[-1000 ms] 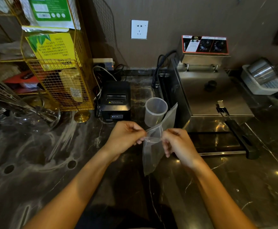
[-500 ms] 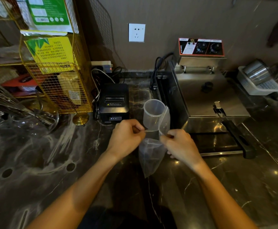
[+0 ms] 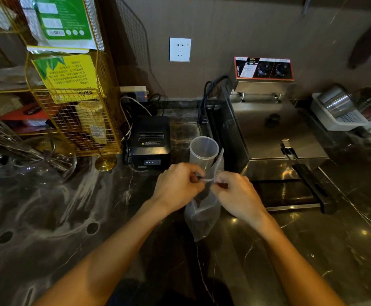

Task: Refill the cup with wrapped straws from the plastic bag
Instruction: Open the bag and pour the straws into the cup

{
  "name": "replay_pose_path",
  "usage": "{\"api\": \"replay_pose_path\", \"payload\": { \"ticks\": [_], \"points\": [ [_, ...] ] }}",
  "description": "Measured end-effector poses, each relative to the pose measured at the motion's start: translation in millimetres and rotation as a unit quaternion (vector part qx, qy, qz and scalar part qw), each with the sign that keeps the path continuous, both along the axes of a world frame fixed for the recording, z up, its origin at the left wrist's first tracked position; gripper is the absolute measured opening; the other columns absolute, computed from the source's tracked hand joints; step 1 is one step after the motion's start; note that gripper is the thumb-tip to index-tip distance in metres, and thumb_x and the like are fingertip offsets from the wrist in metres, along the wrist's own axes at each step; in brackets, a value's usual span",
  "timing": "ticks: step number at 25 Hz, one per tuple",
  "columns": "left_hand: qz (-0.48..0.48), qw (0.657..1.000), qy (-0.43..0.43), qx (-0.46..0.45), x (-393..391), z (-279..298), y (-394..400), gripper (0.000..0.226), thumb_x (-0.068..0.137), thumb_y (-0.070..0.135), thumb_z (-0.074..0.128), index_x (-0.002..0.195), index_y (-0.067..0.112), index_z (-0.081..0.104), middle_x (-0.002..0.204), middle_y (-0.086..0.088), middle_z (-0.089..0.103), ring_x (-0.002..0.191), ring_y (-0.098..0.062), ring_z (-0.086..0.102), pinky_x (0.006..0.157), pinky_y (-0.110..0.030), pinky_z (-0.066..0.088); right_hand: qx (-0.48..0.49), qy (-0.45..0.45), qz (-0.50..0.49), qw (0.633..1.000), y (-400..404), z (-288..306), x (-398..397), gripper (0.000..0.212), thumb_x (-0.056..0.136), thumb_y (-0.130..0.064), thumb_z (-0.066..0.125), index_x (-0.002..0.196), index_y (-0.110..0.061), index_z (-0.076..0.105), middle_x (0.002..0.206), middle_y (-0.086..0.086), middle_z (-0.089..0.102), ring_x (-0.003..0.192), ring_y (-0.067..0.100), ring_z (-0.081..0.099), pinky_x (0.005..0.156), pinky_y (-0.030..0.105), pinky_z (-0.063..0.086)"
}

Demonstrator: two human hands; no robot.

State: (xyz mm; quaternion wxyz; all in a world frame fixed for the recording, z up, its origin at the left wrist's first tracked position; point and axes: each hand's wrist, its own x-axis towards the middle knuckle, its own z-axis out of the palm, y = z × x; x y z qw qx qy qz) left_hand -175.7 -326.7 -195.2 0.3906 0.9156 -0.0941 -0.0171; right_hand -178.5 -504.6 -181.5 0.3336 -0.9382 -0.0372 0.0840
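Plastic bag [image 3: 203,214] hangs above the bench [image 3: 312,250], just in front of the cup [image 3: 202,152]. Left hand [image 3: 177,184] grip pinched on its top edge; right hand [image 3: 235,193] grip pinched likewise, opposite.

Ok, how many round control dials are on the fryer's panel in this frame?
2: both sit side by side on the red-edged control panel atop the steel fryer, the left black dial and the right black dial. No others show; none seem hidden.
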Motion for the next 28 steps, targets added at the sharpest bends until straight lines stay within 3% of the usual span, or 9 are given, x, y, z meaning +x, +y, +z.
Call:
{"api": "replay_pose_path", "payload": {
  "ticks": [4,8,11,14,17,22,25,28],
  "points": [
    [0.070,0.997,-0.010,0.004,6.7,-3.3,14.1,0.007,0.094,0.026,0.069,0.096,0.032,0.072,0.087,0.014,0.074,0.079,0.003,0.070,0.078,-0.034,0.063,-0.079,0.075,-0.080,0.991,-25.6,3.5,1.1,0.024,0.096,-0.033,0.061,0.075,-0.023,0.065,0.073,-0.001,0.068,0.070,0.015,0.066,0.068,0.036,0.051],
    [-0.014,0.998,0.015,-0.059,1.6,1.9,6.7,0.007,0.094,0.028,0.070,0.089,0.029,0.074,0.083,0.012,0.074,0.080,0.002,0.071,0.080,-0.037,0.063,-0.063,0.017,-0.084,0.994,-16.0,9.1,4.3,0.030,0.092,-0.049,0.066,0.079,-0.022,0.063,0.069,-0.002,0.068,0.065,0.014,0.066,0.059,0.033,0.047],
    [0.002,0.999,-0.001,-0.035,-1.8,2.1,-2.3,0.010,0.094,0.029,0.070,0.084,0.030,0.071,0.077,0.011,0.071,0.072,0.002,0.069,0.075,-0.035,0.063,-0.040,-0.027,-0.079,0.996,-5.8,9.7,8.9,0.028,0.097,-0.040,0.064,0.075,-0.024,0.063,0.067,-0.003,0.066,0.065,0.011,0.065,0.063,0.036,0.050],
    [0.096,0.994,-0.045,0.001,0.5,1.6,12.0,0.013,0.093,0.030,0.069,0.080,0.030,0.065,0.068,0.009,0.067,0.062,0.000,0.065,0.066,-0.033,0.061,-0.037,-0.004,-0.101,0.994,-18.2,11.3,11.3,0.029,0.098,-0.032,0.061,0.071,-0.022,0.062,0.066,0.000,0.064,0.063,0.016,0.064,0.066,0.040,0.054],
    [0.164,0.985,-0.060,0.015,2.6,3.2,32.0,0.014,0.095,0.030,0.067,0.082,0.031,0.063,0.066,0.009,0.064,0.060,-0.002,0.064,0.062,-0.034,0.060,-0.022,0.023,-0.140,0.990,-30.0,17.6,8.5,0.030,0.096,-0.031,0.061,0.070,-0.017,0.064,0.067,0.008,0.067,0.065,0.021,0.065,0.065,0.037,0.050],
    [0.163,0.984,-0.054,-0.041,4.9,-6.3,33.4,0.008,0.095,0.037,0.065,0.096,0.029,0.068,0.078,0.010,0.069,0.068,-0.006,0.069,0.066,-0.043,0.063,0.108,0.022,-0.158,0.981,-22.5,19.2,2.8,0.032,0.093,-0.023,0.059,0.068,-0.005,0.068,0.060,0.015,0.071,0.060,0.026,0.071,0.070,0.046,0.061],
    [0.125,0.990,-0.034,-0.063,3.5,-17.2,26.9,0.029,0.092,0.046,0.064,0.115,0.029,0.065,0.097,0.012,0.068,0.078,-0.005,0.071,0.068,-0.039,0.064,0.152,0.032,-0.122,0.980,-14.7,20.7,2.1,0.035,0.096,-0.017,0.058,0.065,-0.006,0.069,0.052,0.008,0.068,0.050,0.013,0.065,0.061,0.032,0.058],
    [0.092,0.992,-0.034,-0.074,3.5,-28.2,21.9,0.019,0.098,0.040,0.059,0.110,0.028,0.068,0.093,0.011,0.070,0.076,-0.002,0.069,0.068,-0.035,0.062,0.197,0.056,-0.003,0.979,-6.6,18.2,-3.2,0.030,0.101,-0.015,0.060,0.075,-0.005,0.071,0.068,0.012,0.073,0.054,0.012,0.066,0.056,0.027,0.055]
  ]
}}
